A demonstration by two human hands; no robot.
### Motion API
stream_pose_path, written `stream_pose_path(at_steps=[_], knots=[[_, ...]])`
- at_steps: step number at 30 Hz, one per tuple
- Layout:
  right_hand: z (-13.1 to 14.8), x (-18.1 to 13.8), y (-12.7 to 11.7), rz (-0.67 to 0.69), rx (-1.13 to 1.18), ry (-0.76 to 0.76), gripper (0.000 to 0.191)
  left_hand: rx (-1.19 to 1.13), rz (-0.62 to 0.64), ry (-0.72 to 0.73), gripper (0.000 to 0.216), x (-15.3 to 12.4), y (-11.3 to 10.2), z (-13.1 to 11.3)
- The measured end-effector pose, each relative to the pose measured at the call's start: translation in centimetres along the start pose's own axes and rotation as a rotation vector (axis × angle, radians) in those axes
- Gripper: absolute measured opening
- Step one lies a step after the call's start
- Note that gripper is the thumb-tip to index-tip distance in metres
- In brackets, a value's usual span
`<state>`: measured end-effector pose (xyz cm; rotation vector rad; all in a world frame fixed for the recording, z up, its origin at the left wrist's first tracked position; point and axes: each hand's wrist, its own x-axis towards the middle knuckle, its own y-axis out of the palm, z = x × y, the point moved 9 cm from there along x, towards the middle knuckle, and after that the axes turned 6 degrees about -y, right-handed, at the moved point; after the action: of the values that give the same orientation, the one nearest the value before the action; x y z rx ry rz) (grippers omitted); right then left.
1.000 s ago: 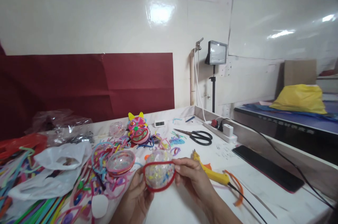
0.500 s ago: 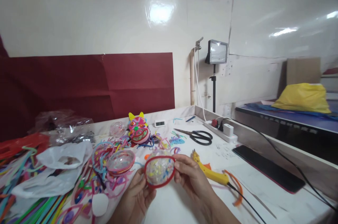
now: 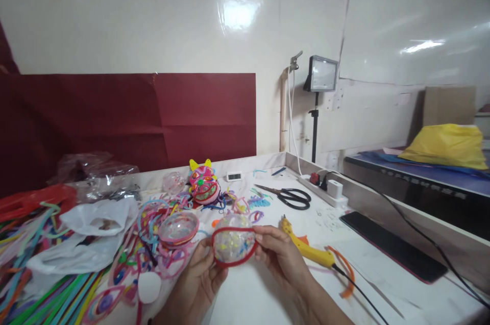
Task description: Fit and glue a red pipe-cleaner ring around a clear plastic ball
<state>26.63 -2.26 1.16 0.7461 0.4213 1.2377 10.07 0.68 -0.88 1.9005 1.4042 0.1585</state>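
Note:
Both my hands hold a clear plastic half-ball [image 3: 233, 244] with a red pipe-cleaner rim, low in the middle of the view. My left hand [image 3: 199, 286] cups it from below and the left, fingers curled on the rim. My right hand [image 3: 277, 256] pinches the rim on its right side. Coloured bits show through the clear shell. A second clear half-ball with a pink rim [image 3: 178, 228] lies on the table just left of it.
Loose coloured pipe cleaners [image 3: 46, 284] and plastic bags [image 3: 95, 223] cover the table's left. A yellow glue gun [image 3: 308, 251] with a black cord lies right of my hands. Black scissors [image 3: 291, 196], a power strip [image 3: 325, 191], a decorated pink cat-face ball [image 3: 204, 188] and a dark phone [image 3: 394, 252] lie farther off.
The half-ball has tipped slightly and sits a bit lower between my hands. The view has shifted a little to the left; nothing else on the table moved.

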Motion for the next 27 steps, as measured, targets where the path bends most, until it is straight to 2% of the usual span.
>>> stream_pose_path(at_steps=[10, 17, 27], knots=[[-0.7, 0.1, -1.0, -0.046, 0.001, 0.065, 0.032, -0.049, 0.070, -0.009, 0.022, 0.1, -0.1, 0.1], [-1.6, 0.3, -1.3, -0.049, 0.051, 0.119, 0.029, -0.022, 0.058, -0.006, 0.024, 0.3, -0.4, 0.2], [-2.0, 0.3, -1.3, -0.029, 0.076, 0.168, 0.041, -0.038, 0.093, 0.016, 0.019, 0.9, -0.7, -0.1]])
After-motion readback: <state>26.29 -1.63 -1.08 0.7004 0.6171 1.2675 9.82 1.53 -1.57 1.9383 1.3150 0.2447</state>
